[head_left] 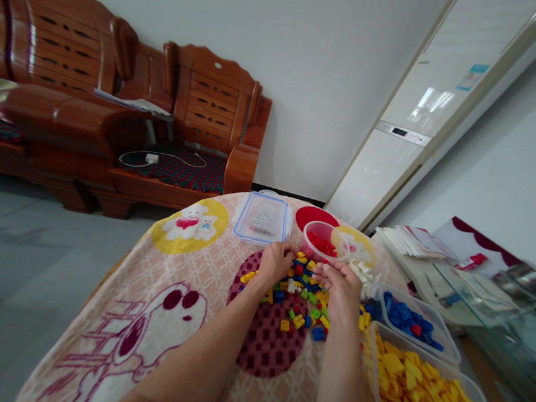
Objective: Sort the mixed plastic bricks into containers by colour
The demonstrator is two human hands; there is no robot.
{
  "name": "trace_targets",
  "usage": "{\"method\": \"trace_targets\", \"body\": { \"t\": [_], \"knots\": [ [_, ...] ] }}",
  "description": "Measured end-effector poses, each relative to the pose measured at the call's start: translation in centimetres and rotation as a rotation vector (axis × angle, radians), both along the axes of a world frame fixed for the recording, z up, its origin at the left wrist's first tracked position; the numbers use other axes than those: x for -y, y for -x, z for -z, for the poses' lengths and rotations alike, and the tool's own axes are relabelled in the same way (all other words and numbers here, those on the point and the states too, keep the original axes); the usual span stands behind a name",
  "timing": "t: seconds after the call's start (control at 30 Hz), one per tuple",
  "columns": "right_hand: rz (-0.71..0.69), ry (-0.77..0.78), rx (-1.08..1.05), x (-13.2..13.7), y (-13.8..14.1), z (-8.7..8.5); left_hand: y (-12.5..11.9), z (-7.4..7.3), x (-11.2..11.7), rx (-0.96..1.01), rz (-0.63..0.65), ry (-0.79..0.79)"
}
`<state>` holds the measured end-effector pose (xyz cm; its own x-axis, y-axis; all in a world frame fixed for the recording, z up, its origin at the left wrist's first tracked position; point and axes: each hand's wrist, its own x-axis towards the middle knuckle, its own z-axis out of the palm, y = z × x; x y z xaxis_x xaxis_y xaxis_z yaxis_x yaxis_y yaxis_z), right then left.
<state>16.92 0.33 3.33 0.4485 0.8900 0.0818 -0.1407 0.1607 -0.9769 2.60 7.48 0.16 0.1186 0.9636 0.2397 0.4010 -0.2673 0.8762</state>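
Mixed toy building bricks point(303, 293) in yellow, blue, green, red and white lie in a loose pile on the cloth-covered table. At the pile's far left edge is my left hand point(277, 263), fingers bent and close together. My right hand point(339, 286) hovers at the right side of the pile, thumb and fingers drawn together in a pinch. Whatever either hand holds is too small or hidden to make out. Just beyond the hands stands a clear round bowl point(311, 228) with red bricks point(322, 243) inside.
To the right are white bricks point(364, 278), a tub of blue bricks point(407, 317) and a larger tub of yellow bricks point(425, 393). A clear lid with a blue seal point(263, 218) lies at the back. A glass-topped side table point(502, 305) flanks the right.
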Motion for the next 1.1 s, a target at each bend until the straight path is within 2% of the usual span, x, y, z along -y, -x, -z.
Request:
{"method": "trace_targets", "body": {
  "t": [0.13,0.3,0.37,0.47,0.57,0.63,0.73,0.87,0.97,1.1],
  "knots": [
    [0.033,-0.170,-0.127,0.0,-0.2,-0.4,0.0,-0.1,0.1,-0.009,0.001,0.011],
    [0.043,-0.112,-0.005,0.3,-0.4,-0.6,0.0,0.0,0.1,-0.017,0.000,-0.008],
    [-0.009,-0.028,0.103,0.5,-0.6,-0.6,0.0,0.0,0.0,-0.013,0.004,-0.013],
    [-0.162,0.160,0.304,0.9,-0.6,-0.5,0.0,-0.1,0.1,0.004,0.002,-0.005],
    [-0.324,0.356,0.563,1.2,-0.1,-0.2,0.0,-0.4,0.3,0.028,0.004,0.023],
    [-0.394,0.434,0.751,1.2,0.4,0.0,0.0,-0.6,0.3,0.039,0.006,0.031],
    [-0.409,0.492,1.052,1.1,1.2,0.1,0.0,-0.6,0.3,0.042,0.004,0.026],
    [-0.357,0.564,1.401,0.9,2.0,0.1,0.0,-0.5,0.2,0.053,0.001,0.041],
    [-0.311,0.571,1.520,0.8,2.4,0.3,0.0,-0.6,0.3,0.061,0.000,0.046],
    [-0.298,0.577,1.577,0.7,2.8,0.6,0.0,-0.7,0.4,0.053,-0.005,0.035]
  ]
}}
